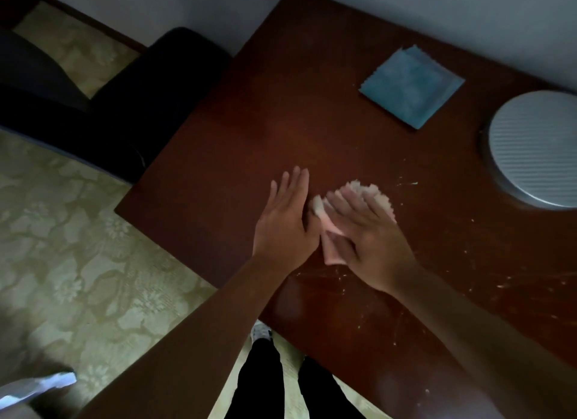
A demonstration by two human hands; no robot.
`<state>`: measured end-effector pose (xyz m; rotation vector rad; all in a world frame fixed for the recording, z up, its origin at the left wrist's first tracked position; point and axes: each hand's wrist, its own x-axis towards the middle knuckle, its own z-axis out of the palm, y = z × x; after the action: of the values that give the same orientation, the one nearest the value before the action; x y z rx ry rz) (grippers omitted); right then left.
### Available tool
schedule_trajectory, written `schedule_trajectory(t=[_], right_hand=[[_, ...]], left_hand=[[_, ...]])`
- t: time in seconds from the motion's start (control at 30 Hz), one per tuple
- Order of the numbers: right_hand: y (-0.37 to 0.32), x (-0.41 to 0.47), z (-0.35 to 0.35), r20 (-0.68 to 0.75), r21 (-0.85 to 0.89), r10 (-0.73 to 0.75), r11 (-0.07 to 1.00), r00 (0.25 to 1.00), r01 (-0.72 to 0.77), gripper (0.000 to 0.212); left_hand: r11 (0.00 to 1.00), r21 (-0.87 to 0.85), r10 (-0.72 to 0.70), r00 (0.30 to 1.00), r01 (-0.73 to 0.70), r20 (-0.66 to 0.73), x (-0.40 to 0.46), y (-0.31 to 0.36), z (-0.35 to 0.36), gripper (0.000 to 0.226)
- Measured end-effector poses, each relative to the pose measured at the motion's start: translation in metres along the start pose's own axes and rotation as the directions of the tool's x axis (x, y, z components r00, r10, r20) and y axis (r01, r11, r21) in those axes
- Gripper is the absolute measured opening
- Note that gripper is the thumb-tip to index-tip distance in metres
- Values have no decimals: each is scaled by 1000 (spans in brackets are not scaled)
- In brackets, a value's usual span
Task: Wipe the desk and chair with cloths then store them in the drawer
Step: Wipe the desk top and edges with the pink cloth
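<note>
A dark red-brown wooden desk (249,131) fills the middle of the view. My right hand (362,231) lies flat on a pink cloth (332,250), pressing it onto the desk top; the cloth's frayed edge shows past the fingertips. Just to its left, my left hand (285,222) rests flat on the wood with fingers together, its thumb touching the cloth's edge. A folded blue cloth (412,87) lies apart at the back of the desk. Pale crumbs and streaks (452,262) dot the desk to the right of my hands. A dark chair (125,100) stands left of the desk.
A round grey ribbed disc (537,147) sits at the desk's right edge. The desk's back meets a pale wall (406,6). Patterned green floor (78,247) spreads left of the desk. My legs and one shoe (262,334) show below the front edge.
</note>
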<state>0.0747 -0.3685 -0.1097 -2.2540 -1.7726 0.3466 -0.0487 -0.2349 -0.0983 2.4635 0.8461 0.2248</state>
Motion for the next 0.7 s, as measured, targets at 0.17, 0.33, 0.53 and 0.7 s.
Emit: schedule_trajectory(t=[0.17, 0.33, 0.53, 0.7], right_hand=[[69, -26, -25, -99, 37, 273, 962, 957, -271, 55], [58, 9, -26, -172, 117, 399, 916, 901, -383, 55], [47, -31, -15, -138, 108, 156, 984, 978, -141, 48], [101, 9, -41, -239, 202, 451, 890, 860, -410, 45]], left_hand=[[993, 84, 76, 997, -78, 27, 17, 11, 17, 67], [996, 67, 59, 998, -57, -32, 20, 11, 26, 57], [996, 59, 64, 998, -62, -26, 19, 11, 25, 54], [997, 52, 52, 998, -50, -39, 20, 11, 26, 50]])
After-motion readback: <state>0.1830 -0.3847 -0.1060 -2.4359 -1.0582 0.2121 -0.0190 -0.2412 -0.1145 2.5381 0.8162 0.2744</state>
